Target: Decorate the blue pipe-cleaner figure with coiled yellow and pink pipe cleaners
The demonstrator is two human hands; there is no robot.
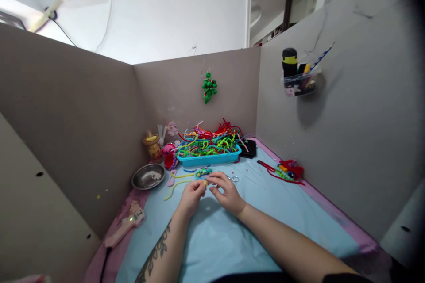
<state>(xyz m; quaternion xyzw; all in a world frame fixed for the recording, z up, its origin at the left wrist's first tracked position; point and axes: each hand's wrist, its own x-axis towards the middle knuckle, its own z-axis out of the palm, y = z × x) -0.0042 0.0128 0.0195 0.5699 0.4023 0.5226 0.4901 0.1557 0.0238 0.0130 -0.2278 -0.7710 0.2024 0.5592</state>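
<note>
My left hand and my right hand meet over a light blue mat, fingers pinched together on a small yellow pipe-cleaner piece. Just beyond the fingers lies a small blue and green pipe-cleaner figure. A yellow pipe cleaner lies on the mat left of my left hand. Small scissors rest by my right hand's fingertips. Behind them a blue tray is heaped with coloured pipe cleaners.
Grey cardboard walls enclose the desk on three sides. A metal bowl and a pink glue gun sit at the left. A red pipe-cleaner figure lies at the right. A green ornament hangs on the back wall; a clear cup of tools hangs on the right wall.
</note>
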